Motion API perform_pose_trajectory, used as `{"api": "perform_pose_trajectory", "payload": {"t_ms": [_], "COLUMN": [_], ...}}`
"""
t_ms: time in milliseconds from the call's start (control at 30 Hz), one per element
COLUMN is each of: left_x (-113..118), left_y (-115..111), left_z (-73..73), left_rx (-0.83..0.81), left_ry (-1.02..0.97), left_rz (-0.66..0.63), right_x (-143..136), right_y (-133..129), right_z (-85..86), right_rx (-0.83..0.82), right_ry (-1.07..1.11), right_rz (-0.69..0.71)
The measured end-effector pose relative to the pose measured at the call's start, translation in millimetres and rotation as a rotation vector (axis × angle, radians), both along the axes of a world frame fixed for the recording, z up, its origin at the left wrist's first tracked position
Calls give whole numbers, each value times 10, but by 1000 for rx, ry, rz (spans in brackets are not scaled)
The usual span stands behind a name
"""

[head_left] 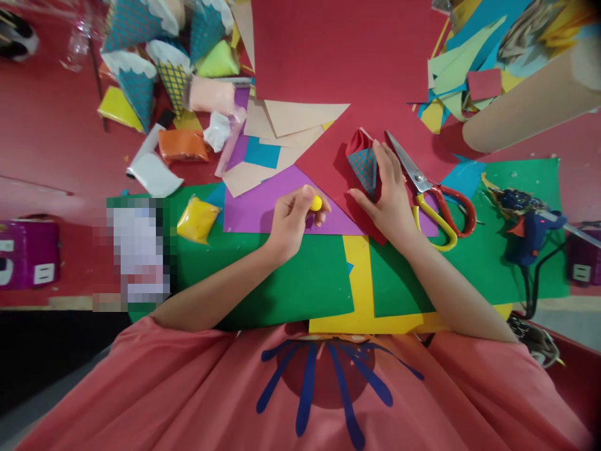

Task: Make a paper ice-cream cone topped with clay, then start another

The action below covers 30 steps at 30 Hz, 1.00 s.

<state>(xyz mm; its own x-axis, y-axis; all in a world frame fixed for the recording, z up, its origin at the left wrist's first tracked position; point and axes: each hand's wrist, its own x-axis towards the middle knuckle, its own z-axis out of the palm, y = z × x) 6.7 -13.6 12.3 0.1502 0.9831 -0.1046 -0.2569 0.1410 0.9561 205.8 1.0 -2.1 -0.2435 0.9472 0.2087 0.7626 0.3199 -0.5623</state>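
My left hand [295,216] is closed, with a small yellow ball of modelling clay [316,203] between thumb and fingers, above purple paper [263,207]. My right hand [389,197] lies over red paper with its fingers stretched and the thumb apart. Beside its fingers is a small paper cone [363,168] with a blue and red check pattern and red material at its wide end. Fingers partly cover the cone's right side; whether they press on it I cannot tell. Large scissors [417,178] with red and yellow handles lie just right of that hand.
Several finished-looking cones [133,84] and clay packets lie at the upper left. A yellow clay packet [199,219] sits left of my left hand. A blue glue gun [533,235] rests at the right, below a cardboard tube [530,100]. Green sheets [282,282] cover the front.
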Motion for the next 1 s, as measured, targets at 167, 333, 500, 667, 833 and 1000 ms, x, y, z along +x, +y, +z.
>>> {"api": "perform_pose_trajectory", "payload": {"t_ms": [167,333,500,667,833,1000], "left_x": [15,-5,-16,-22,-49,-56], "left_y": [41,38,41,99,150,170], "left_z": [-36,-37,17,28,8,-16], "left_rx": [57,84,14,-23,-98,-88], "left_ry": [-18,-41,-109,-175,-199,-288], "left_rz": [-51,-138,-116,-106,-123,-153], "right_x": [-36,17,112,126,101,15], "right_y": [155,214,75,-185,-276,-320], "right_z": [40,35,51,200,195,232], "right_rx": [-8,-57,-183,-547,-700,-793], "right_ry": [-38,17,401,743,1006,1081], "right_rz": [-59,-92,-8,118,174,170]}}
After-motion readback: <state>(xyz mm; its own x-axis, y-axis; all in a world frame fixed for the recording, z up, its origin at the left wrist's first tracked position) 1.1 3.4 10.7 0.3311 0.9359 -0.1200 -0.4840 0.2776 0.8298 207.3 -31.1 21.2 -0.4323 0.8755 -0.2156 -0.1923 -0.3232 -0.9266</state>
